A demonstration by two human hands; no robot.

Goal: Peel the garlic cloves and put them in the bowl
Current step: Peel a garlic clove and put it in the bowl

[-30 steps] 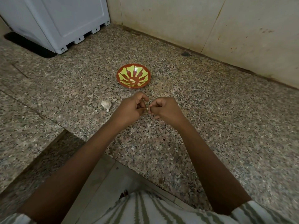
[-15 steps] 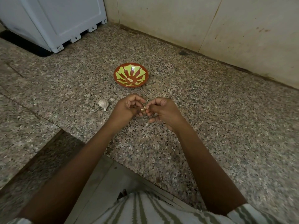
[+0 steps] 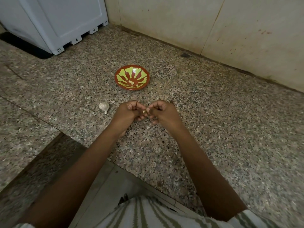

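A small garlic clove (image 3: 144, 112) sits between my two hands, mostly hidden by fingertips. My left hand (image 3: 128, 112) pinches it with curled fingers, and my right hand (image 3: 162, 112) pinches it from the other side. Both hands hover just above the speckled granite floor. A red bowl (image 3: 122, 74) with a green leaf pattern stands beyond the hands, holding a couple of pale peeled cloves (image 3: 131, 82). A whole white garlic bulb (image 3: 104, 106) lies on the floor to the left of my left hand.
A white appliance (image 3: 65, 22) stands at the back left on a dark base. A cream tiled wall (image 3: 213, 30) runs along the back right. A step edge (image 3: 92, 153) in the floor lies under my forearms.
My hands stayed together on the clove, with the fingers shifting slightly around it. The camera view drifted a little; bowl and bulb stayed put.
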